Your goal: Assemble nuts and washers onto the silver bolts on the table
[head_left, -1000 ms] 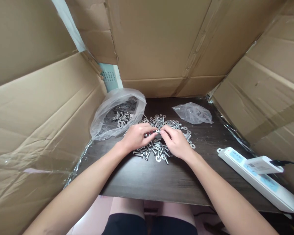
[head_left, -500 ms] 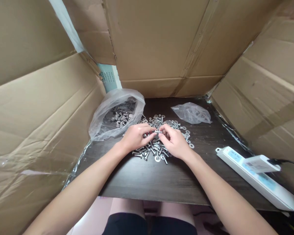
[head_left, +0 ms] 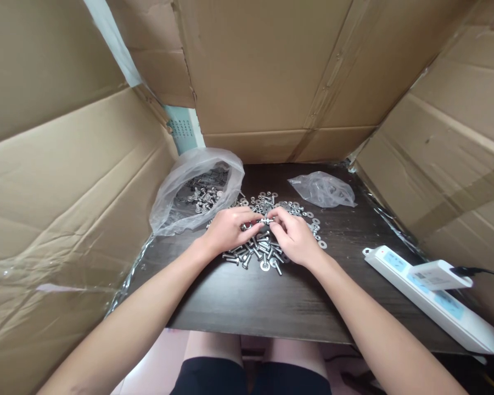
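Left hand (head_left: 229, 227) and right hand (head_left: 295, 240): fingers pinching opposite ends of one bolt (head_left: 266, 221). Keep both grips coaxial and light so threads don't bind.

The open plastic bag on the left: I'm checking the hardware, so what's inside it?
Through its mouth, the bag shows a heap of small silvery metal pieces, some round and flat. The upper ones cover whatever lies beneath them.

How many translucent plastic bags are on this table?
2: a large, open translucent plastic bag holding silvery metal fasteners, beyond and left of the left hand; a smaller, crumpled translucent plastic bag toward the far right of the dark brown table. No others show.
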The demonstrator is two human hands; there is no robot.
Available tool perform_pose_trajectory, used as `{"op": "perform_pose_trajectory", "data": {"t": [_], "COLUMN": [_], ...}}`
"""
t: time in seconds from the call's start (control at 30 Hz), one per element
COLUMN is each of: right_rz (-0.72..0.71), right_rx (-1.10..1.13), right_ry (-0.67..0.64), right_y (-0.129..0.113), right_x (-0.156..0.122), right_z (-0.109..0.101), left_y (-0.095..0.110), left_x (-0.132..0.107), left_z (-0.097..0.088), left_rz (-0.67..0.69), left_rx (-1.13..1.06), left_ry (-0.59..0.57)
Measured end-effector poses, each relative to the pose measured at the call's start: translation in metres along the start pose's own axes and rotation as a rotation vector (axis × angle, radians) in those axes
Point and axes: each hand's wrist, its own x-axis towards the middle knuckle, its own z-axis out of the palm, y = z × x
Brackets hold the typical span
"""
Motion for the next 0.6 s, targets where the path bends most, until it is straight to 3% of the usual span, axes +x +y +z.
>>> {"op": "perform_pose_trajectory", "data": {"t": [0.6], "right_rz": [-0.026], "right_rx": [-0.020], "right_ry": [-0.017], "right_y": [0.0011], "right_x": [-0.0003], "right_z": [0.0015], "left_y": [-0.0019], "left_x": [-0.0010], "left_z": [0.0016], "left_rz": [0.015], "left_rx": [0.000], "left_ry": [0.016]}}
